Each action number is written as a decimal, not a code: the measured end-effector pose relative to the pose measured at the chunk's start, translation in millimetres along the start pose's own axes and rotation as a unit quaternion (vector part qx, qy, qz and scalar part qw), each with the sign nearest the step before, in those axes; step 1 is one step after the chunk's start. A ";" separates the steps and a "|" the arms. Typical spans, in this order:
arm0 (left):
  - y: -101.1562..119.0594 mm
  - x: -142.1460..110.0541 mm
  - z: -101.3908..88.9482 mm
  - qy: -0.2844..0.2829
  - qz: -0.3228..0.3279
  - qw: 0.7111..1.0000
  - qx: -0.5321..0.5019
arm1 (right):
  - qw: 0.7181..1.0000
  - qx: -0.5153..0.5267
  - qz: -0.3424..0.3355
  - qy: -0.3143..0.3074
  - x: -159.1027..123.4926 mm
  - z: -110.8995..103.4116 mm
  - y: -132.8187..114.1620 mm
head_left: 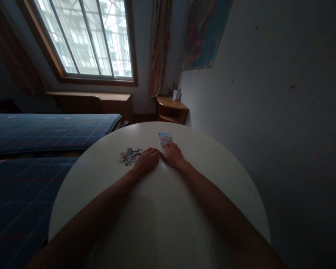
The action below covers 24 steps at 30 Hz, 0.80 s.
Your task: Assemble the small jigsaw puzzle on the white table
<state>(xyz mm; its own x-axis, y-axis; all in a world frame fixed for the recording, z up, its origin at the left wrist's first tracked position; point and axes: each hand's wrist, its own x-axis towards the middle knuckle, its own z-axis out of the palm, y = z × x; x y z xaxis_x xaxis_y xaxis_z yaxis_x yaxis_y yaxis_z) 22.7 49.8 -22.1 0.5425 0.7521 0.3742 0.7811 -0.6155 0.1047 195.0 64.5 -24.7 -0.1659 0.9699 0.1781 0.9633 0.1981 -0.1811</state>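
Observation:
A loose heap of small jigsaw puzzle pieces (129,156) lies on the white round table (168,209), left of the middle. My left hand (147,161) rests at the right edge of this heap, its fingers curled together and turned down. What is under those fingers, if anything, is hidden. Just right of it, my right hand (173,154) lies on the table with its fingers stretched forward. Its fingertips touch the near edge of a small blue and orange picture card (165,138). The thumb of the right hand points toward the left hand, close to its fingers.
Beds with dark blue plaid covers (50,129) stand to the left, close to the table. A wooden corner shelf (172,102) with small items is beyond the far edge. A bare wall (257,123) runs along the right. Behind are a desk (109,97) and a barred window (92,41).

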 end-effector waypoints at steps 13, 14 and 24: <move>25.2 -29.8 0.5 -0.093 0.008 0.995 -0.047 | 0.999 0.013 -0.036 -0.036 -78.5 -20.2 37.7; 23.9 -31.1 0.3 -0.101 0.010 0.994 -0.050 | 0.998 0.015 -0.036 -0.039 -80.8 -20.5 38.4; 22.7 -30.3 -0.2 -0.121 0.000 0.991 -0.056 | 0.998 0.019 -0.024 -0.055 -79.8 -21.2 35.6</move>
<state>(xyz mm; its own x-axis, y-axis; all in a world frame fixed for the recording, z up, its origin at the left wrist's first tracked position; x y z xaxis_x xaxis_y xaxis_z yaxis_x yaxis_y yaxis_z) 23.9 12.9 -30.9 0.6120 0.7777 0.1437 0.7488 -0.6283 0.2112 247.0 -8.8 -24.8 -0.2357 0.9686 0.0796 0.9455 0.2475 -0.2118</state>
